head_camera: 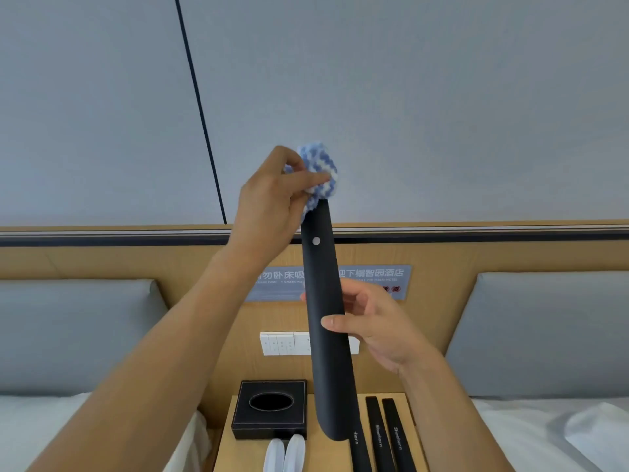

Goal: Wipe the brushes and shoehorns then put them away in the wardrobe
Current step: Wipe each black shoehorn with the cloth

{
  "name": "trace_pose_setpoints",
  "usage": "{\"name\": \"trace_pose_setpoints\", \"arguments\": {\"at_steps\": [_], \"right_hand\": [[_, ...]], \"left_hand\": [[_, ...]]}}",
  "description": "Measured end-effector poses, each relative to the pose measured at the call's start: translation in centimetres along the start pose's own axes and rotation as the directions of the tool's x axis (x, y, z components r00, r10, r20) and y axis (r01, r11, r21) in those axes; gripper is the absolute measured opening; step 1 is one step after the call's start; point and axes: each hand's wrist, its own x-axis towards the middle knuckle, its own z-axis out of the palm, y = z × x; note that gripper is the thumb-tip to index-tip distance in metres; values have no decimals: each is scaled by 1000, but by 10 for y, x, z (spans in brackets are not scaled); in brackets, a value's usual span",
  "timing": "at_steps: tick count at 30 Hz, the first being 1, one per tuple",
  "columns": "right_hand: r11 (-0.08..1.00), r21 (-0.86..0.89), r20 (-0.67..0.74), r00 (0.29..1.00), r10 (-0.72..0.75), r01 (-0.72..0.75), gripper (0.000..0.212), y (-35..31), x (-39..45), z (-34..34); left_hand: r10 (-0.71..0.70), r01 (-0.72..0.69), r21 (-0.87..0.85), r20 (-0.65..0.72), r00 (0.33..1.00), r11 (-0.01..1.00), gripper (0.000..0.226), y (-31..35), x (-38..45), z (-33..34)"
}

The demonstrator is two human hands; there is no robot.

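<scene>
A long black shoehorn [328, 366] stands nearly upright in front of me. My right hand [371, 321] grips it around the middle. My left hand [272, 195] presses a blue-and-white cloth [320, 172] over its top end. Below, on the wooden nightstand [335, 454], lie three more black shoehorns [384, 437] side by side, printed "Shoehorn". Two white-backed brushes [286, 453] lie at the nightstand's front, cut off by the frame edge.
A black tissue box [270, 408] stands on the nightstand's left. Behind are a wooden headboard with a blue sign [374, 275] and a white switch panel [284, 343]. Grey pillows [75, 335] and white bedding flank the nightstand on both sides.
</scene>
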Motion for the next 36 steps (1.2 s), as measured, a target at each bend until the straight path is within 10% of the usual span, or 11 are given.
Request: {"name": "trace_pose_setpoints", "arguments": {"at_steps": [16, 36], "right_hand": [[944, 184, -46, 957, 287, -274, 29, 73, -41, -7], [656, -109, -207, 663, 720, -747, 86, 246, -99, 11]], "left_hand": [[44, 36, -149, 500, 865, 988, 32, 10, -127, 50], [-433, 514, -66, 454, 779, 855, 32, -41, -264, 105]]}}
